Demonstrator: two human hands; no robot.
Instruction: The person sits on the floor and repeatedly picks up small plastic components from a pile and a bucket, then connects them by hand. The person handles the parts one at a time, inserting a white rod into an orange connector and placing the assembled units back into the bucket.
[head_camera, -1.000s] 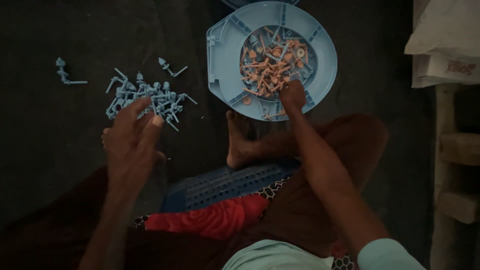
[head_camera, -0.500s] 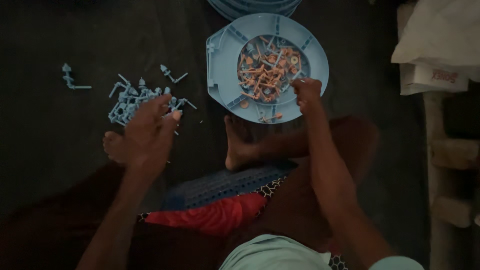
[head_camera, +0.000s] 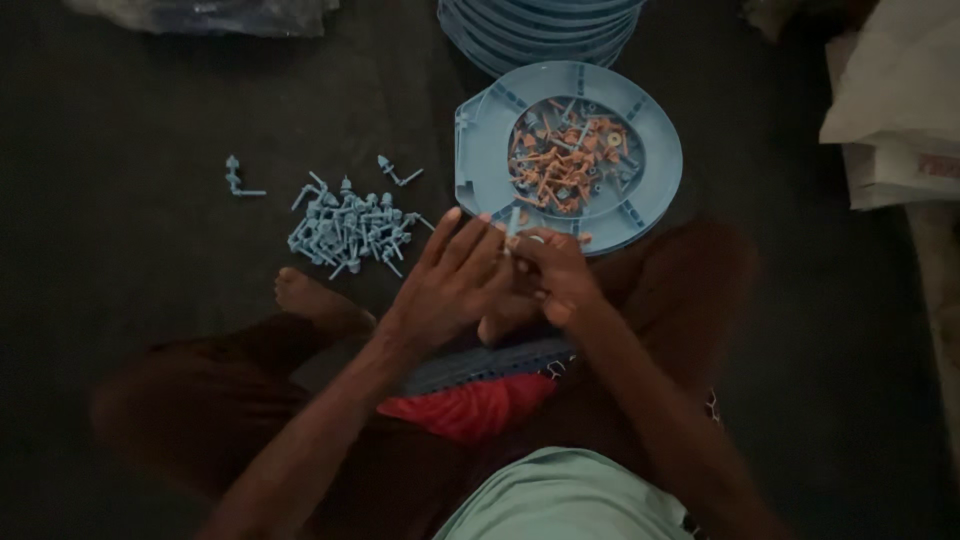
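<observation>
Hands meet over lap: left hand (head_camera: 450, 280) fingers half-spread, right hand (head_camera: 555, 275) curled, pinching small pale-blue plastic pin (head_camera: 513, 222) between them; which hand grips it, cannot tell. Just beyond, round blue plastic tray (head_camera: 660, 150) on dark floor (head_camera: 130, 120), centre well holding orange-and-blue small parts (head_camera: 570, 160), many left. Heap of light-blue plastic pins (head_camera: 345, 225) beside left hand, sizeable. Stack of blue trays (head_camera: 540, 30) behind. Judged: work midway.

one round blue tray (head_camera: 480, 150), two heaps of small parts (head_camera: 345, 225), two hands (head_camera: 450, 280)
</observation>
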